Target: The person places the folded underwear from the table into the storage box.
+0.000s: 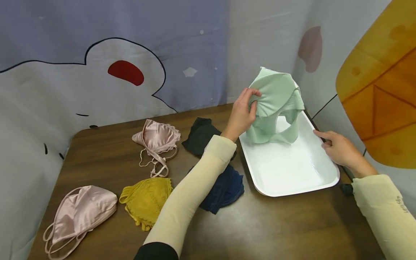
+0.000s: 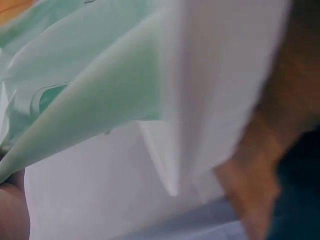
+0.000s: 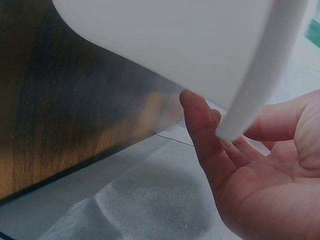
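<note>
My left hand [image 1: 242,113] pinches a mint-green bra [image 1: 274,92] by its edge, over the far end of a white plastic tray [image 1: 292,175]. The bra's lower part hangs into the tray, with a gap through the fabric showing the white behind. In the left wrist view, smooth green cloth [image 2: 95,95] fills the upper left, and only a bit of the hand shows at the edge. My right hand [image 1: 341,150] grips the tray's right rim. From the right wrist, the thumb is over the rim and the fingers [image 3: 200,125] are beneath it.
Left of the tray lie a black garment [image 1: 199,135] and a navy bra [image 1: 224,189], partly behind my left arm. Farther left are a yellow bra [image 1: 147,202], a pink satin bra [image 1: 159,137] and another pink satin piece [image 1: 84,213]. Printed curtains [image 1: 195,54] border the wooden table [image 1: 266,227].
</note>
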Motion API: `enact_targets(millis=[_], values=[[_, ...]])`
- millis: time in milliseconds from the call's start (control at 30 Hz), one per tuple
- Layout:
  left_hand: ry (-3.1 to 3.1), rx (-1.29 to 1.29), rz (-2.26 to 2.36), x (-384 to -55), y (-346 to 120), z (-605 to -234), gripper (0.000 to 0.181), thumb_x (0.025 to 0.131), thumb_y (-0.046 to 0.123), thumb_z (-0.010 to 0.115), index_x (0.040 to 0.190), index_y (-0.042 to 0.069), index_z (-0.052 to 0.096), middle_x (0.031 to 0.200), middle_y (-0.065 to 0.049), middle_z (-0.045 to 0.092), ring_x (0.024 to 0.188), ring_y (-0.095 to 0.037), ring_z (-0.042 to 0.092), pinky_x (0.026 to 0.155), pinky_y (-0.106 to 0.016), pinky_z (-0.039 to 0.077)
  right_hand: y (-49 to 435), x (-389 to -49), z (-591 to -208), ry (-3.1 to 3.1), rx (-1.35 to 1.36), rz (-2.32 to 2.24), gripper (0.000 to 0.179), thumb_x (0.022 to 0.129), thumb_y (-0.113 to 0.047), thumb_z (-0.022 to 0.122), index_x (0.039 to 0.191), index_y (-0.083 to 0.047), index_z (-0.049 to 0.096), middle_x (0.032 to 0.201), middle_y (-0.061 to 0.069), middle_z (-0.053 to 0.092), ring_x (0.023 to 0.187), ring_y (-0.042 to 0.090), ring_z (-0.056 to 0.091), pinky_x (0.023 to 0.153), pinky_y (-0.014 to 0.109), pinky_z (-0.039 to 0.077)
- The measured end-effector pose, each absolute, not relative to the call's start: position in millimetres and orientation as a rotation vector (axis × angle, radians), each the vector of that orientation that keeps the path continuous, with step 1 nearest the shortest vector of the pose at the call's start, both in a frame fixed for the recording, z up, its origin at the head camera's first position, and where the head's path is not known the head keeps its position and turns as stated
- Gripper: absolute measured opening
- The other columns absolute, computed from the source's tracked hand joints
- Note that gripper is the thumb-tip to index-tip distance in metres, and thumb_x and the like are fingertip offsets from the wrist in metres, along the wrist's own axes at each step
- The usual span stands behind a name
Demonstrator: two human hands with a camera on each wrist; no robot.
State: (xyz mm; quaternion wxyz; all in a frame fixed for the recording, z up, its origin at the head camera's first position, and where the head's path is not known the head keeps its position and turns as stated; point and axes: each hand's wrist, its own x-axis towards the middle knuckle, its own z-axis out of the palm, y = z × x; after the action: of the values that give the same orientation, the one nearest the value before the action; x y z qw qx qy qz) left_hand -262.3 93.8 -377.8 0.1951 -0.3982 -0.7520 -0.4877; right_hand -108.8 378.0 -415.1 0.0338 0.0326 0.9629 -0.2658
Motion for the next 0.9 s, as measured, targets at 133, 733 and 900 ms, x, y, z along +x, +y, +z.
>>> enact_targets(millis=[133, 733, 900], values=[[-2.274, -1.127, -1.234, -266, 88, -395, 0.025, 0.090, -0.010, 0.048, 0.110, 0.004, 0.054, 0.110, -0.005, 0.054, 0.107, -0.015, 0.052, 0.091, -0.017, 0.036, 377, -108, -416, 2.948, 0.107, -0.838, 0.046, 0.092, 0.004, 0.044, 0.138, 0.006, 0.040, 0.121, 0.031, 0.043, 0.080, 0.034, 0.044, 0.064, 0.040, 0.039], [-2.880, -0.837, -0.844, -266, 94, -396, 0.029, 0.080, -0.006, 0.053, 0.098, 0.016, 0.055, 0.096, 0.005, 0.053, 0.075, -0.016, 0.048, 0.061, -0.030, 0.042, 382, -99, -413, 2.951, 0.145, -0.848, 0.046, 0.094, 0.004, 0.042, 0.140, 0.004, 0.038, 0.127, 0.033, 0.040, 0.085, 0.037, 0.045, 0.068, 0.045, 0.040], [-2.991, -0.913, -0.692, -273, 112, -403, 0.031, 0.081, -0.003, 0.061, 0.107, 0.013, 0.058, 0.103, 0.002, 0.056, 0.087, -0.014, 0.052, 0.069, -0.031, 0.046, 380, -98, -413, 2.958, 0.156, -0.860, 0.046, 0.094, 0.004, 0.042, 0.140, 0.003, 0.038, 0.129, 0.032, 0.040, 0.086, 0.036, 0.045, 0.067, 0.044, 0.039]])
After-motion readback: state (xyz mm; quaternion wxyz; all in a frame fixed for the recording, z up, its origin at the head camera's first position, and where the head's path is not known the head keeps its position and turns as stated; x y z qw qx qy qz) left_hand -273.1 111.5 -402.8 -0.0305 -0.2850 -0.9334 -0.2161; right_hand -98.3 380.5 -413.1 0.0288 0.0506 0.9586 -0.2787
